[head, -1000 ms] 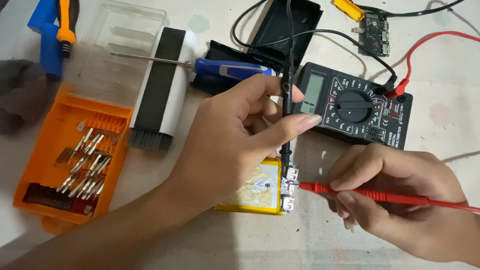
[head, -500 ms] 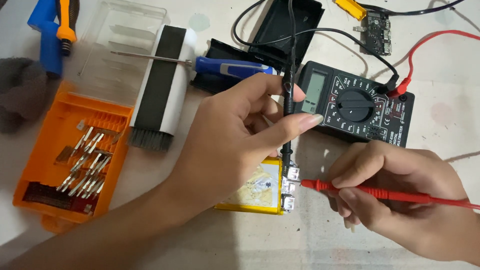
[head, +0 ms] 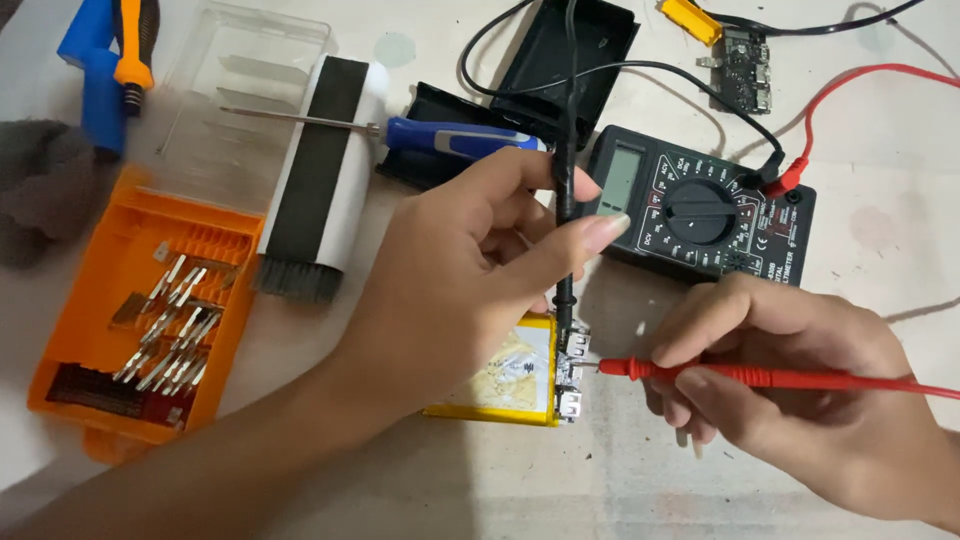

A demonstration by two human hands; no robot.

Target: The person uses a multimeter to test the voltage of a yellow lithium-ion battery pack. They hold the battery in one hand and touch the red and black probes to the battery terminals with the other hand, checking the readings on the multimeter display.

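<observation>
Head view: a black probe [head: 565, 215] is pinched upright between the thumb and fingers of the left hand [head: 470, 270], its tip set down on the small circuit board [head: 572, 372] at the edge of a yellow battery pack [head: 510, 375]. A red probe [head: 760, 376] is gripped nearly level in the closed right hand [head: 800, 390], its metal tip brought against the same board from the right. The pack lies flat on the pale table [head: 880, 230], partly covered by the left hand. Just behind the hands a black multimeter [head: 700, 210] is seen, with red and black leads plugged in at its right. An orange bit case [head: 140, 320], a blue-handled screwdriver [head: 450, 138] and a black brush [head: 310, 180] are laid out to the left.
</observation>
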